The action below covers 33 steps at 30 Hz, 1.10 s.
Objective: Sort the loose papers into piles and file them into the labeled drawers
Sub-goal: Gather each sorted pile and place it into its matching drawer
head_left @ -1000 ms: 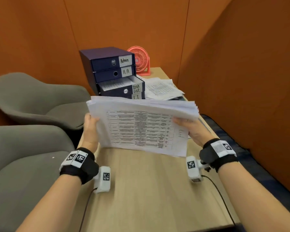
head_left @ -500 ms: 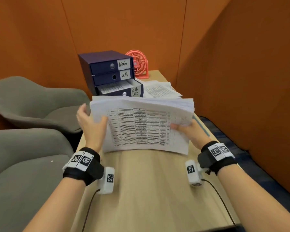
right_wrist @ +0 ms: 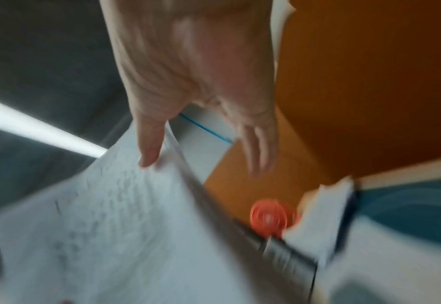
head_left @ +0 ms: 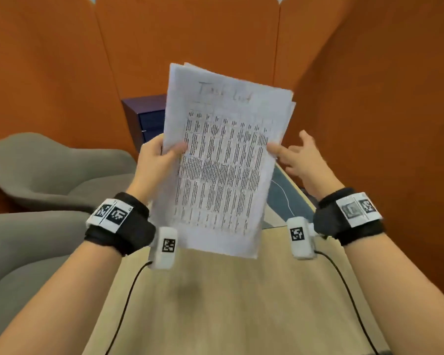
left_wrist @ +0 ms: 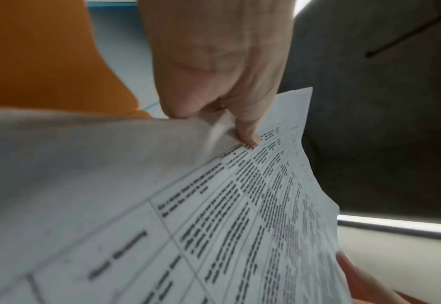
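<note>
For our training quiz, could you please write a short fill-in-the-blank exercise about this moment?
1. The stack of papers is gripped by the ____ hand.
2. The right hand touches the papers' edge with straight fingers, so it is ____.
3. The papers are held above the ____ table.
4. The walls behind are coloured ____.

Missing words: left; open; wooden; orange

Two grey chairs stand left of the wooden table, orange walls behind.
</note>
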{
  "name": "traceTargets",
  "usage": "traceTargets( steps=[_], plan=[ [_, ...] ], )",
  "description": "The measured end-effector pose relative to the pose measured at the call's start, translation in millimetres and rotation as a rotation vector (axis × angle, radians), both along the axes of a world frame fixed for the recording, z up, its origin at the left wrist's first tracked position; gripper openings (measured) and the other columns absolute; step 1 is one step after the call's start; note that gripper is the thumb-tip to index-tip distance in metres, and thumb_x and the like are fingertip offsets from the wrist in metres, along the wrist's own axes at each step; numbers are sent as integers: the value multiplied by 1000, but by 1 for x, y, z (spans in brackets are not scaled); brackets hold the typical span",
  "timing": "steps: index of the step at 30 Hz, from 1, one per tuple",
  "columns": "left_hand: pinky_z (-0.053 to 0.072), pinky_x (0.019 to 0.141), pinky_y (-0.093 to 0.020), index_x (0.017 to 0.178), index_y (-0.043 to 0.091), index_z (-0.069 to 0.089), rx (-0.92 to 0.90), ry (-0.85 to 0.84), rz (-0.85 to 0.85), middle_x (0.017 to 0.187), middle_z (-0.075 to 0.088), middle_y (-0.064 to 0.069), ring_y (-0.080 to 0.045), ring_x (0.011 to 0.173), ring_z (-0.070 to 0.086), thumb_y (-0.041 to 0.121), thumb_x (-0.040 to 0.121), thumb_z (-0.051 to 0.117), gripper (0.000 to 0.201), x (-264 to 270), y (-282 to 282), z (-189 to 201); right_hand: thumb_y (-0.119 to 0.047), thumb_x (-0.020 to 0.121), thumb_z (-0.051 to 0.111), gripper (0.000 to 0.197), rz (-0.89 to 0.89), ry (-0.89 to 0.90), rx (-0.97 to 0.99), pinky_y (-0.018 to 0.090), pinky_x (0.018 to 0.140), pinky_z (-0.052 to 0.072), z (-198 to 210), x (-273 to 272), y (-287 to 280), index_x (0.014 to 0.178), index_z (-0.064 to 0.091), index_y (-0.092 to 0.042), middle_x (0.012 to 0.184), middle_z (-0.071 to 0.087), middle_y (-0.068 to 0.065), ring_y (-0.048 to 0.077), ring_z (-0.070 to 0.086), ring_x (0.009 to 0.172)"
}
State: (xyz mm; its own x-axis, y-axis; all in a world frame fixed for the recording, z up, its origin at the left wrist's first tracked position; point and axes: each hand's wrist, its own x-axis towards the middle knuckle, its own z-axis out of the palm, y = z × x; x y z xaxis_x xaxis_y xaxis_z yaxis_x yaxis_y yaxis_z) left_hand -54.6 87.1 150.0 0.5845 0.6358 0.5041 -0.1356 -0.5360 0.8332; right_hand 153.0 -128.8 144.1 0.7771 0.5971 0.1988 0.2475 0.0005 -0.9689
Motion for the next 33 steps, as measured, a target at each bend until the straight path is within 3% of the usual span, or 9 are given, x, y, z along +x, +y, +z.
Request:
traceTargets(
  steps=[2, 5, 7, 9, 14, 18, 23, 27, 33],
  plan=[
    [52, 88, -44, 109, 27, 64, -107, -59, -100, 113, 69, -5, -24, 102, 65, 33, 92, 58, 18, 1, -6, -2, -31, 88, 71, 67, 250, 124, 27, 44, 100, 52, -6, -15, 6, 144, 42, -10, 138, 59, 10, 24, 65, 116],
    [45, 99, -36, 123, 27, 55, -215, -157, -172, 124, 63, 7, -13, 115, 59, 28, 101, 45, 25, 12, -21, -1, -19, 93, 64, 33, 271, 5, 171, 40, 97, 54, 0, -35, 14, 125, 61, -12, 117, 72, 3, 18, 69, 109],
    [42, 103, -38, 128, 24, 52, -274, -282, -145, 131, 59, 2, -17, 123, 54, 28, 96, 45, 34, 20, -25, -4, -21, 93, 65, 36, 296, -46, 214, 33, 94, 54, 0, -37, 18, 127, 60, -12, 118, 71, 2, 16, 67, 111],
    [43, 94, -38, 105, 26, 57, -358, -371, -16, 115, 59, -2, -20, 108, 55, 29, 85, 48, 22, 20, -25, -14, -26, 87, 72, 52, 338, -33, 194, 39, 100, 51, -9, -37, 21, 134, 56, -12, 124, 69, 2, 17, 65, 116],
    [41, 77, -40, 96, 14, 55, -485, -182, 7, 100, 59, -11, -23, 92, 55, 32, 70, 48, 33, 23, -13, -50, -30, 84, 77, 53, 334, 44, 34, 53, 103, 48, -51, -28, 24, 133, 59, -20, 123, 69, 1, 21, 66, 114],
    [39, 77, -37, 83, 13, 47, -318, -256, -2, 87, 52, -3, -17, 81, 50, 30, 76, 49, 19, 25, -16, -14, -27, 83, 78, 42, 160, 73, 180, 24, 83, 58, -26, -30, 35, 121, 64, -16, 107, 74, -3, 2, 71, 93],
    [46, 98, -51, 127, 17, 57, -30, -142, -203, 127, 62, -7, -26, 117, 59, 38, 97, 42, 40, 10, -11, -7, -28, 77, 81, 53, 252, 79, 188, 36, 95, 51, -17, -20, 34, 126, 62, -16, 118, 72, 1, 15, 68, 110],
    [49, 97, -49, 118, 20, 61, -164, -172, -76, 114, 67, -2, -21, 109, 64, 71, 78, 56, 65, 9, -23, -56, -28, 82, 77, 51, 308, 103, 82, 47, 103, 48, -67, -28, 40, 130, 61, -23, 123, 70, -4, 14, 66, 113],
    [48, 97, -47, 108, 27, 58, -227, -363, -53, 109, 66, 1, -20, 106, 63, 56, 81, 55, 40, 20, -17, -26, -29, 83, 78, 46, 200, 75, 233, 19, 83, 52, -36, -28, 49, 125, 62, -19, 118, 71, -5, 6, 67, 108]
  ],
)
